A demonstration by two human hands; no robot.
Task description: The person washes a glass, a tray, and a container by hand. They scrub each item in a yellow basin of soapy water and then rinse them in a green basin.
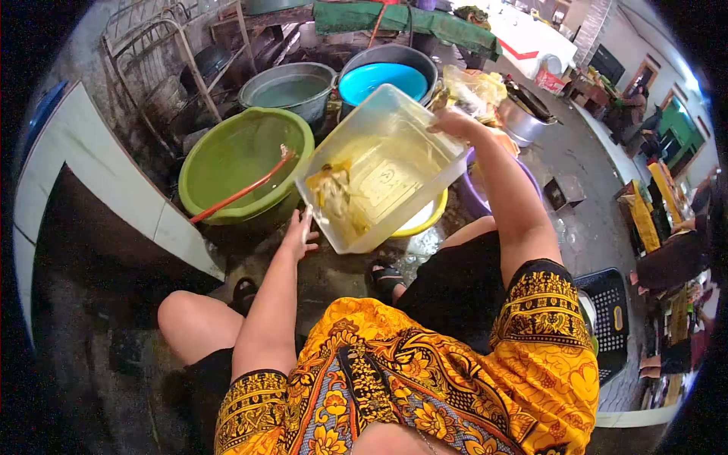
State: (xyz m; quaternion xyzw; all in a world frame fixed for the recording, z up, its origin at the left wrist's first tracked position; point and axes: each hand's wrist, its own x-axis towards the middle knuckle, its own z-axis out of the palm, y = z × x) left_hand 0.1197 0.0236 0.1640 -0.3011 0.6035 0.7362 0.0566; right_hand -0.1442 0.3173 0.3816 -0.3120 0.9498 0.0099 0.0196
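**Washing out the plastic tub over the basins**

We judge the work to be at the rinsing and emptying stage. The clear plastic tub (387,171) is lifted off the wet floor and tipped, its open side turned towards us and its lower left corner hanging lowest, above the gap between the green basin (199,144) and the yellow basin (431,220). The green basin stands on the floor just left of the tub, with a red hose (243,191) lying over its near rim. The yellow basin sits under the tub's near right edge and is mostly hidden by it. Behind them, by the back wall, are a grey metal basin (288,87) of water and a blue basin (379,78).

As we read it, the next move calls for a steady tilt towards that low corner, so that what runs out lands in a basin and not on the floor or our feet.

Our right hand (455,123) is closed over the tub's far upper rim and carries most of its weight. Our left hand (298,233) is open with fingers stretched, touching the low near corner from below. It steadies the tub but does not clasp it.

Yellowish scraps (334,189) and a little cloudy liquid cling to the inside near that corner.
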